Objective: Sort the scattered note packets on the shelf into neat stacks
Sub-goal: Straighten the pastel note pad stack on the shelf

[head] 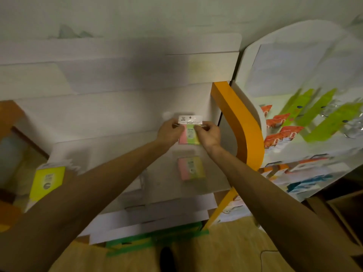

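At the bottom of the frame I see wood-grain floor (225,250), with strips of green tape (157,242) running across it just below the foot of the white shelf unit (117,118). Both bare forearms rise from the lower corners and meet a little right of centre.

Mid-frame, between the two arms, one note packet (191,167) lies flat on the white shelf surface: pink, green and yellow strips under a clear wrapper, blurred. At the left edge, partly behind the left forearm, a yellow packet (47,181) with a white header lies on the shelf, tilted.

Just above the lying packet, both hands hold a second note packet (189,130) upright in front of the shelf. Same pink, green and yellow strips, white header card on top with dark print; I can read "2200" on a label. The left hand (170,132) pinches the packet's left edge, fingers curled round it. The right hand (209,133) pinches the right edge, likewise curled, thumb on the front. The held packet is apart from the one lying below it.

Right of the hands, an orange curved panel (243,122) borders the white unit. Beyond it, right side of the frame, a neighbouring display (294,55) carries hanging green packs (322,118) and orange-red packs (279,132), with blue and white items lower down; all blurred, no detail readable.

Upper frame: stepped white shelf tiers, then pale wall.
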